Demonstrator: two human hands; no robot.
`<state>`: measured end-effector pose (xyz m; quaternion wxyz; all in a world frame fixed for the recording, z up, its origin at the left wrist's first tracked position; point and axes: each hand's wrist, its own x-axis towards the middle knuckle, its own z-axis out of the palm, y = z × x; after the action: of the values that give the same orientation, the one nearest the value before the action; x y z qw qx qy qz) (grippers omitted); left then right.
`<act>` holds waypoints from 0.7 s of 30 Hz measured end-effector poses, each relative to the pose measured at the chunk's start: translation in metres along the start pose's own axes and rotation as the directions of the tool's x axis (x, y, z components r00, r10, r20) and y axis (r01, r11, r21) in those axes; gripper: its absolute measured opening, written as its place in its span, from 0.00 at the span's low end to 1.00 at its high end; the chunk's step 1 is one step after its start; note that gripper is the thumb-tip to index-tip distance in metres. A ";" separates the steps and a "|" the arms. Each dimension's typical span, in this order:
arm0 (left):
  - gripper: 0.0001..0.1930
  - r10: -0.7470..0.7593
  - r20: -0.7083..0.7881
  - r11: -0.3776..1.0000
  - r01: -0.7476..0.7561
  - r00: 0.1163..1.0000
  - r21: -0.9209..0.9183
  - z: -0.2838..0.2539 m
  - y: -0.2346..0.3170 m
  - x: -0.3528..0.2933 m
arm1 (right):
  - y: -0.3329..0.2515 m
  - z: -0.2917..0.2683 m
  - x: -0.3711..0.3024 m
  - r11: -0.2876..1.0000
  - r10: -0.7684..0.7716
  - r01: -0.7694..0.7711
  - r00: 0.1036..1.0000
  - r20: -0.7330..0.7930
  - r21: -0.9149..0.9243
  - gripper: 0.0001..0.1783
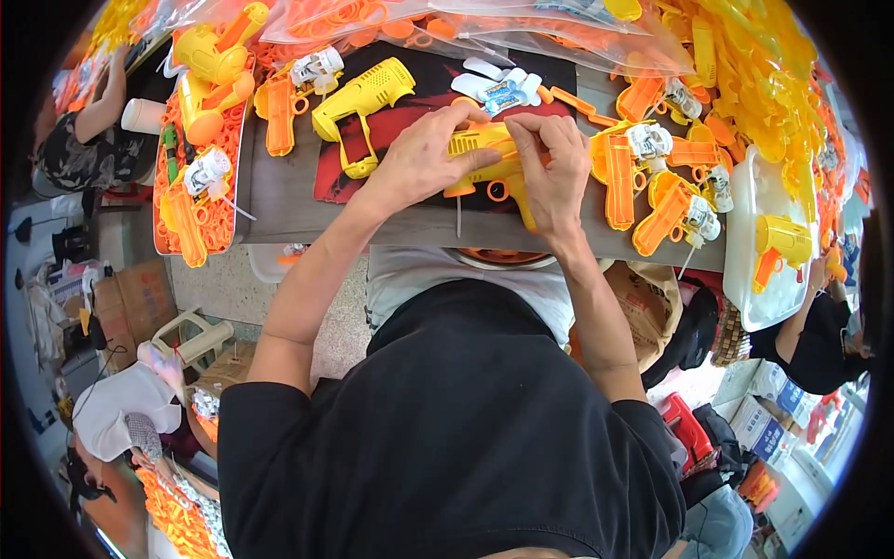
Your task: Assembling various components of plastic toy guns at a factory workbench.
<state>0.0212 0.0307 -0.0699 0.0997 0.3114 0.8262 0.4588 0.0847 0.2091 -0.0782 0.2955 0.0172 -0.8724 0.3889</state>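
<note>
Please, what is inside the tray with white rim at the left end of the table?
Small orange parts, with yellow toy bodies and an orange toy handle on top. The bottom of the tray is covered and cannot be seen.

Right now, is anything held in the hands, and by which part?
A yellow toy gun: the left hand grips its body's left end; the right hand touches its upper right end.

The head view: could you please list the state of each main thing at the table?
Yellow toy gun: held.
Left grip: closed on the yellow toy gun.
Right grip: at the yellow toy gun; whether pinching is unclear.
Yellow shell: lying unheld on the red-and-black mat.
Orange-handled assembly: lying down, white mechanism exposed.
White bin: open-topped, a yellow-and-orange piece inside.
</note>
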 end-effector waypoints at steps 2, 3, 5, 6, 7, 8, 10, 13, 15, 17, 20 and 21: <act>0.28 -0.003 -0.027 0.999 0.003 1.000 0.035 0.003 -0.003 0.004 | 0.002 -0.002 0.000 0.999 -0.031 0.031 1.000 0.000 -0.009 0.05; 0.28 -0.079 0.048 0.996 0.080 0.996 -0.025 0.002 -0.003 0.007 | 0.001 -0.003 0.000 1.000 -0.012 0.012 1.000 0.011 -0.002 0.05; 0.28 -0.173 0.131 0.981 0.182 0.976 -0.061 -0.003 0.001 0.009 | -0.001 -0.001 0.001 0.998 -0.043 0.044 0.999 0.003 -0.052 0.05; 0.28 -0.174 0.130 0.981 0.183 0.976 -0.065 -0.003 0.000 0.010 | -0.002 -0.001 0.000 0.993 -0.069 0.069 0.998 -0.002 -0.100 0.04; 0.29 -0.176 0.137 0.979 0.188 0.975 -0.079 -0.002 -0.001 0.012 | -0.004 -0.002 -0.001 0.992 -0.069 0.069 0.998 0.002 -0.101 0.04; 0.29 -0.177 0.143 0.977 0.191 0.974 -0.091 -0.003 -0.002 0.013 | -0.005 -0.002 -0.001 0.987 -0.072 0.070 0.997 -0.013 -0.145 0.04; 0.25 -0.153 0.162 0.984 0.166 0.975 -0.067 -0.006 -0.001 0.012 | -0.006 -0.002 -0.002 0.979 -0.077 0.070 0.997 -0.026 -0.190 0.04; 0.21 -0.122 0.290 0.861 0.247 0.949 -0.445 -0.017 -0.009 0.012 | -0.007 0.001 -0.003 0.983 -0.046 0.037 0.998 -0.043 -0.179 0.03; 0.21 -0.152 0.327 0.873 0.282 0.933 -0.398 -0.019 -0.008 0.018 | -0.006 0.002 -0.003 0.983 -0.061 0.050 0.996 -0.057 -0.175 0.03; 0.24 -0.164 0.331 0.915 0.269 0.929 -0.301 -0.014 -0.008 0.021 | -0.006 0.002 -0.004 0.981 -0.063 0.050 0.996 -0.063 -0.190 0.03; 0.28 -0.098 0.256 0.976 0.143 0.962 -0.165 -0.010 -0.010 0.024 | -0.006 0.002 -0.003 0.973 -0.075 0.059 0.995 -0.060 -0.223 0.03; 0.30 -0.103 0.223 0.974 0.144 0.969 -0.176 -0.007 -0.014 0.023 | -0.007 0.002 -0.001 0.968 -0.082 0.067 0.995 -0.054 -0.243 0.03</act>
<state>-0.0062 0.0346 -0.0741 0.2453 0.2952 0.7808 0.4930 0.0868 0.2025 -0.0749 0.3375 0.0016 -0.9021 0.2689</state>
